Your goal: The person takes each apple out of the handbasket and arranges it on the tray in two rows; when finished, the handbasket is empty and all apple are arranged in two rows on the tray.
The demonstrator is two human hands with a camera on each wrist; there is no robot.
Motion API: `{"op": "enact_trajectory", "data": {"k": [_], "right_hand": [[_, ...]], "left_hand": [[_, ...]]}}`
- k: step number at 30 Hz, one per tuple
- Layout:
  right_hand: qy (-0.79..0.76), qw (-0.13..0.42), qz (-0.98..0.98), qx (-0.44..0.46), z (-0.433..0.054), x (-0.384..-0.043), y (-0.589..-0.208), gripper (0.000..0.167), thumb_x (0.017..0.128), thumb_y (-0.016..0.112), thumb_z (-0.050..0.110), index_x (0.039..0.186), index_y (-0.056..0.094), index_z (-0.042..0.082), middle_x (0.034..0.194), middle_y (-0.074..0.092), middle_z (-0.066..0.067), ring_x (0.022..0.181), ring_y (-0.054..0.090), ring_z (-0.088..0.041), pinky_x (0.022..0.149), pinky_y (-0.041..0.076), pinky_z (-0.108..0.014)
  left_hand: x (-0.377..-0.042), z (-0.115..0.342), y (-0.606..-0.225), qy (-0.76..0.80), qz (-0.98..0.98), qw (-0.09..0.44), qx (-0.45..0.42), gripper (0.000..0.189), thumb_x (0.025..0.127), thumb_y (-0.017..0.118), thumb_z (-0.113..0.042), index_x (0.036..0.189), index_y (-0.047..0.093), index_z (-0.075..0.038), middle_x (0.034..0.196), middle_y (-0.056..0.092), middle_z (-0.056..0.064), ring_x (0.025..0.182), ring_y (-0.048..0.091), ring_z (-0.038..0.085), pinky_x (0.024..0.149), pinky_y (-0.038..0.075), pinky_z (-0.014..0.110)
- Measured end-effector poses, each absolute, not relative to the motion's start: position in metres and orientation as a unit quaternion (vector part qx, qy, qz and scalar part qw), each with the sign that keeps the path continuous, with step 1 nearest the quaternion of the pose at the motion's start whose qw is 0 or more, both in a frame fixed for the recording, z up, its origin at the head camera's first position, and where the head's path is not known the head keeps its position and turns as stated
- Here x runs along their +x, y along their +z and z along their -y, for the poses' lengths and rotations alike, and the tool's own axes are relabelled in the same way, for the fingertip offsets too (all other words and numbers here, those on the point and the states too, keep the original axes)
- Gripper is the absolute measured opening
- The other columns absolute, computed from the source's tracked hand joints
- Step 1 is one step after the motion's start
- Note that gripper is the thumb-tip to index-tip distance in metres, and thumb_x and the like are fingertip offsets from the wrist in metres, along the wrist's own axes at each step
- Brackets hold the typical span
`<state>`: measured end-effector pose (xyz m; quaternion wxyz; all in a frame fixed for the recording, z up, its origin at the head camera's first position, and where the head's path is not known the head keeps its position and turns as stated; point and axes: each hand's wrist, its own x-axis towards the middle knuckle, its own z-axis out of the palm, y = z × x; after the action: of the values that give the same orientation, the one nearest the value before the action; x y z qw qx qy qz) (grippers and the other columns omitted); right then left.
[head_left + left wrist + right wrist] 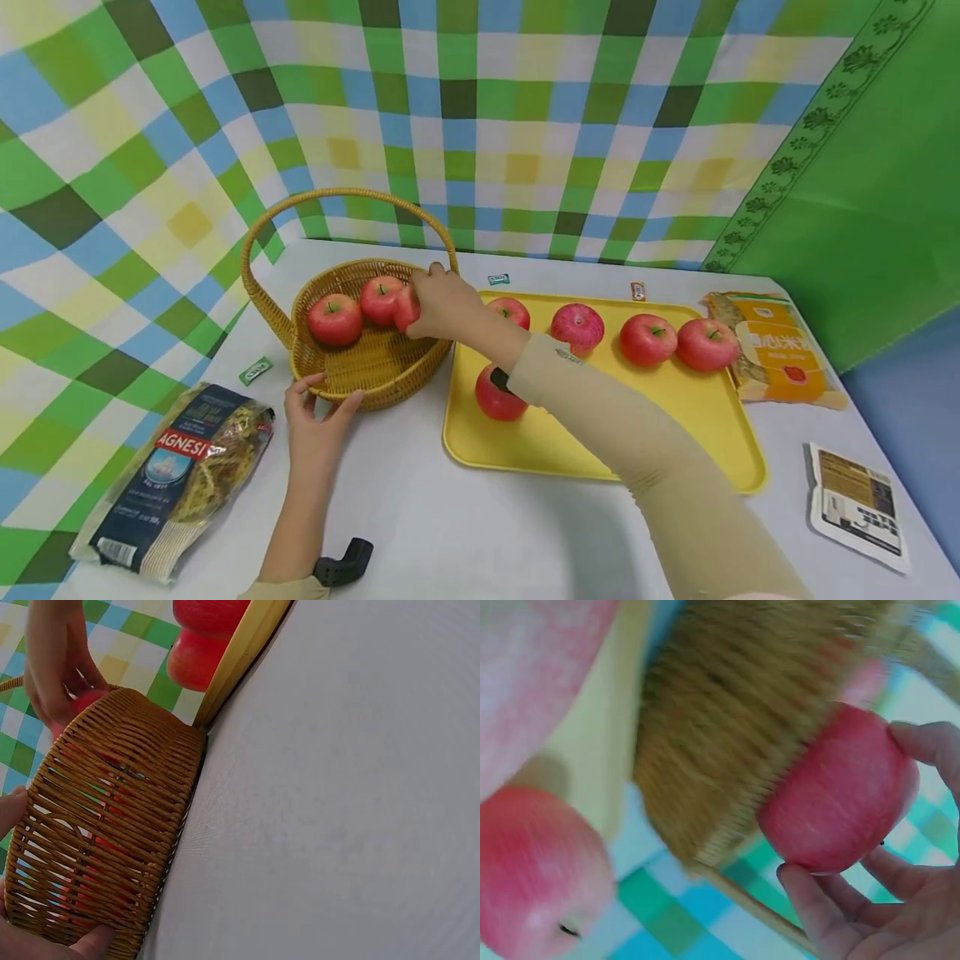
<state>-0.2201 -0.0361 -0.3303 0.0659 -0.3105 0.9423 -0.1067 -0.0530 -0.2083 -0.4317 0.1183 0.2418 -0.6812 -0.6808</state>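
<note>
My right hand [442, 302] holds a red apple [840, 791] over the right side of a wicker basket [390, 392], thumb and fingers spread around the fruit. In the basket lie two more red apples, one at the left [334, 320] and one at the back [380, 300]. At the basket's near rim, my left hand [318, 417] grips the edge, and its thumb [96, 941] presses the outer weave in the left wrist view. A yellow tray [570, 454] to the right carries several apples, one of them [498, 396] partly behind my right wrist.
Left of the basket lies a pasta bag [180, 475], with a green-wrapped candy [256, 371] above it. Two small wrapped candies, one teal [498, 279] and one orange [638, 291], lie behind the tray. An orange food bag [780, 350] and a white-edged pouch [857, 504] are at right. The basket's tall handle [341, 192] arches up.
</note>
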Motion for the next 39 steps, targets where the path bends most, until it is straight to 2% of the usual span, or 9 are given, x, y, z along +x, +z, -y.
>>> {"op": "enact_trajectory", "data": {"k": [3, 8, 11, 15, 18, 24, 30, 34, 39], "right_hand": [[-0.152, 0.054, -0.93, -0.33, 0.008, -0.201, -0.307, 0.068, 0.076, 0.074, 0.04, 0.131, 0.05, 0.009, 0.116, 0.05, -0.008, 0.098, 0.05, -0.024, 0.079, 0.05, -0.033], [-0.207, 0.031, -0.928, -0.309, -0.068, -0.166, -0.284, 0.068, 0.074, 0.079, 0.039, 0.131, 0.052, 0.012, 0.122, 0.049, -0.006, 0.105, 0.049, -0.021, 0.079, 0.053, -0.036], [-0.203, 0.029, -0.941, -0.269, -0.115, -0.148, -0.291, 0.069, 0.072, 0.081, 0.038, 0.13, 0.053, 0.013, 0.122, 0.049, -0.007, 0.105, 0.05, -0.024, 0.078, 0.054, -0.041], [-0.188, 0.031, -0.953, -0.236, -0.164, -0.134, -0.319, 0.067, 0.069, 0.082, 0.034, 0.125, 0.057, 0.008, 0.116, 0.052, -0.013, 0.101, 0.052, -0.029, 0.078, 0.053, -0.046], [-0.182, 0.036, -0.957, -0.224, -0.185, -0.13, -0.343, 0.066, 0.067, 0.083, 0.032, 0.121, 0.059, 0.004, 0.112, 0.053, -0.015, 0.098, 0.053, -0.031, 0.079, 0.053, -0.048], [-0.16, 0.054, -0.965, -0.201, -0.196, -0.13, -0.375, 0.062, 0.066, 0.085, 0.03, 0.117, 0.06, 0.004, 0.107, 0.052, -0.013, 0.093, 0.052, -0.029, 0.078, 0.052, -0.044], [-0.149, 0.07, -0.965, -0.202, -0.186, -0.132, -0.382, 0.063, 0.068, 0.086, 0.032, 0.119, 0.059, 0.005, 0.107, 0.052, -0.013, 0.094, 0.052, -0.03, 0.076, 0.053, -0.045], [-0.143, 0.071, -0.965, -0.21, -0.18, -0.133, -0.373, 0.069, 0.07, 0.085, 0.039, 0.123, 0.056, 0.006, 0.115, 0.052, -0.014, 0.101, 0.05, -0.032, 0.079, 0.053, -0.048], [-0.2, 0.037, -0.945, -0.256, -0.145, -0.146, -0.337, 0.078, 0.075, 0.081, 0.044, 0.137, 0.048, 0.01, 0.131, 0.049, -0.012, 0.115, 0.047, -0.032, 0.09, 0.049, -0.051]], "left_hand": [[-0.052, 0.208, -0.432, -0.68, 0.682, 0.126, 0.238, 0.068, 0.082, 0.078, -0.023, 0.132, 0.032, -0.015, 0.156, 0.009, 0.0, 0.142, 0.023, 0.024, 0.104, 0.04, 0.031], [-0.053, 0.207, -0.43, -0.673, 0.687, 0.14, 0.234, 0.064, 0.082, 0.078, -0.019, 0.128, 0.035, -0.014, 0.153, 0.014, 0.0, 0.143, 0.018, 0.021, 0.108, 0.036, 0.041], [-0.053, 0.207, -0.429, -0.671, 0.689, 0.141, 0.235, 0.062, 0.082, 0.078, -0.018, 0.127, 0.036, -0.015, 0.153, 0.014, 0.0, 0.143, 0.019, 0.021, 0.106, 0.038, 0.036], [-0.053, 0.207, -0.426, -0.674, 0.686, 0.139, 0.234, 0.059, 0.083, 0.078, -0.018, 0.126, 0.037, -0.017, 0.153, 0.013, -0.001, 0.143, 0.021, 0.021, 0.104, 0.041, 0.031], [-0.054, 0.207, -0.426, -0.68, 0.681, 0.137, 0.237, 0.059, 0.082, 0.078, -0.018, 0.125, 0.038, -0.019, 0.154, 0.013, -0.003, 0.142, 0.022, 0.021, 0.106, 0.039, 0.034], [-0.054, 0.205, -0.43, -0.682, 0.677, 0.131, 0.244, 0.063, 0.082, 0.078, -0.019, 0.129, 0.036, -0.02, 0.156, 0.011, -0.002, 0.143, 0.021, 0.022, 0.107, 0.037, 0.035], [-0.053, 0.203, -0.429, -0.676, 0.682, 0.129, 0.247, 0.062, 0.083, 0.077, -0.02, 0.129, 0.035, -0.018, 0.156, 0.011, -0.001, 0.143, 0.02, 0.021, 0.108, 0.036, 0.04], [-0.054, 0.202, -0.429, -0.676, 0.684, 0.129, 0.242, 0.065, 0.083, 0.078, -0.02, 0.13, 0.034, -0.015, 0.156, 0.01, 0.001, 0.143, 0.019, 0.022, 0.108, 0.036, 0.041], [-0.055, 0.204, -0.429, -0.677, 0.681, 0.136, 0.243, 0.067, 0.082, 0.078, -0.02, 0.131, 0.033, -0.013, 0.156, 0.011, 0.002, 0.143, 0.02, 0.023, 0.107, 0.037, 0.041]]}}
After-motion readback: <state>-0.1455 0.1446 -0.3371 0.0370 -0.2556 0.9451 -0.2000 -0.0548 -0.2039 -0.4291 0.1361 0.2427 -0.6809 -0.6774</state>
